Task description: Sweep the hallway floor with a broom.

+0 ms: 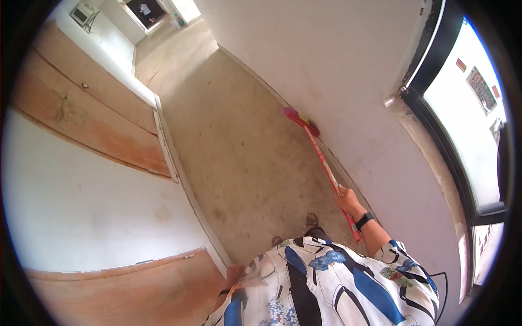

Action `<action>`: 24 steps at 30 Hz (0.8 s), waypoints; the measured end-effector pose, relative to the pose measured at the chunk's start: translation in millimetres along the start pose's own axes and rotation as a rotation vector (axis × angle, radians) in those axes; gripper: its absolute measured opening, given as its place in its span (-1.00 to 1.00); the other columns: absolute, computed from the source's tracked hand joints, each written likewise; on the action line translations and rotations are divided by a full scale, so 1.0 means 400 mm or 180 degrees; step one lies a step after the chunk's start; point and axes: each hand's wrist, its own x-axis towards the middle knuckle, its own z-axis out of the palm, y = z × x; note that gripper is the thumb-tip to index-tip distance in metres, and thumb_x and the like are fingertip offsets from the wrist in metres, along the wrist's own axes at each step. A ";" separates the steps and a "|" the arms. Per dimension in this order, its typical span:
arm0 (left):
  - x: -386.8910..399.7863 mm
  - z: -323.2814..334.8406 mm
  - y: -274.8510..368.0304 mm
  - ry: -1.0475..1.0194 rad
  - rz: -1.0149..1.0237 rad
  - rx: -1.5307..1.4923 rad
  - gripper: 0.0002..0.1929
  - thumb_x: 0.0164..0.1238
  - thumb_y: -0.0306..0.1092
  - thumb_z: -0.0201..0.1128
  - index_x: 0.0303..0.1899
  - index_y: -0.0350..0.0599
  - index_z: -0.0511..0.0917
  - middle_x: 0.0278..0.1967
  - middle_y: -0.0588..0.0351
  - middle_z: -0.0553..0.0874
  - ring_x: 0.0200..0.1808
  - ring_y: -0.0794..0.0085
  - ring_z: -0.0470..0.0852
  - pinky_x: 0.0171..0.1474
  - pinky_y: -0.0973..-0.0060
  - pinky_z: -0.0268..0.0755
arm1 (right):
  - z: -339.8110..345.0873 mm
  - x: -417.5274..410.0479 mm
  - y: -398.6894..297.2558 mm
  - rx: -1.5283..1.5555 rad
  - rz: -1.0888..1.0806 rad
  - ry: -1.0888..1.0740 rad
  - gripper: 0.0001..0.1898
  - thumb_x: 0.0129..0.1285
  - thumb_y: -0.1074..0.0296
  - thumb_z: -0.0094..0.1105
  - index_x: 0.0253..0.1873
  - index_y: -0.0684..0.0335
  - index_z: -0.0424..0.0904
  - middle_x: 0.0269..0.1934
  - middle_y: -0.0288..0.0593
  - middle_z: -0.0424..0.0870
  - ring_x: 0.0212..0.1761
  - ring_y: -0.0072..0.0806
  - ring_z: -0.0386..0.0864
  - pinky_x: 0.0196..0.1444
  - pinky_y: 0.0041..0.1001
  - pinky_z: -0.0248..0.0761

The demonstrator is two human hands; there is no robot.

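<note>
My right hand [348, 201] is closed around the red patterned handle of a broom [322, 157]. The broom's pink-red head [302, 121] lies at the foot of the right wall, its bristles towards the wall. A dark band is on my right wrist. Low at the left, beside my patterned shirt, my left hand [236, 272] hangs near the left wall; its fingers are too unclear to tell whether they hold anything. Bare concrete floor [236, 163] runs ahead of my sandalled feet.
Worn wooden doors [89, 102] line the left wall [94, 195]. A dark-framed window [448, 142] is set in the right wall [326, 53]. At the corridor's far end, a person [145, 10] shows in a doorway, with green items [177, 20] nearby.
</note>
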 end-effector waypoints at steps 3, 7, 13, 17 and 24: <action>0.007 -0.087 -0.036 -0.0183 0.0984 0.0436 -0.79 -0.06 -0.26 0.13 -0.61 -0.24 0.52 -0.71 0.13 0.53 -0.67 0.51 0.50 -0.57 0.55 0.37 | -0.006 -0.172 -0.027 0.0208 0.0515 -0.0201 -0.48 0.00 0.35 0.01 0.15 0.20 0.25 -0.31 0.12 0.55 -0.26 -0.22 0.55 -0.26 -0.41 0.37; -0.025 -0.156 -0.083 -0.0389 0.0828 -0.0794 -0.84 -0.05 -0.34 0.11 -0.62 -0.22 0.49 -0.70 0.14 0.51 -0.71 0.51 0.47 -0.64 0.55 0.33 | 0.078 -0.335 0.127 0.0106 0.0086 0.0272 -0.52 0.06 0.42 -0.04 0.16 0.21 0.25 -0.70 -0.29 0.39 -0.71 -0.60 0.34 -0.67 -0.51 0.22; -0.099 -0.236 -0.076 -0.0673 -0.0525 -0.0826 -0.81 0.00 -0.30 0.13 -0.62 -0.21 0.48 -0.73 0.14 0.50 -0.74 0.50 0.42 -0.68 0.54 0.26 | 0.088 -0.644 0.098 0.0389 0.0844 0.0075 -0.53 0.03 0.40 -0.03 0.10 0.35 0.28 -0.49 0.05 0.53 -0.50 -0.37 0.54 -0.46 -0.47 0.37; -0.006 -0.263 -0.172 -0.0890 0.0347 -0.0270 -0.78 0.03 -0.28 0.13 -0.64 -0.21 0.47 -0.76 0.14 0.48 -0.75 0.49 0.41 -0.69 0.53 0.25 | 0.183 -0.744 0.187 0.0686 0.0776 0.0362 -0.54 0.04 0.48 -0.03 0.10 0.42 0.25 -0.55 -0.08 0.50 -0.58 -0.47 0.50 -0.58 -0.51 0.33; 0.435 -0.219 -0.017 -0.0880 -0.0610 -0.0672 -0.79 0.07 -0.25 0.12 -0.57 -0.17 0.43 -0.74 0.12 0.50 -0.75 0.45 0.48 -0.71 0.49 0.33 | 0.234 -0.536 0.222 0.0343 0.0135 0.0592 -0.73 0.11 0.47 -0.03 -0.07 0.39 0.36 -0.53 -0.31 0.40 -0.48 -0.58 0.39 -0.52 -0.59 0.25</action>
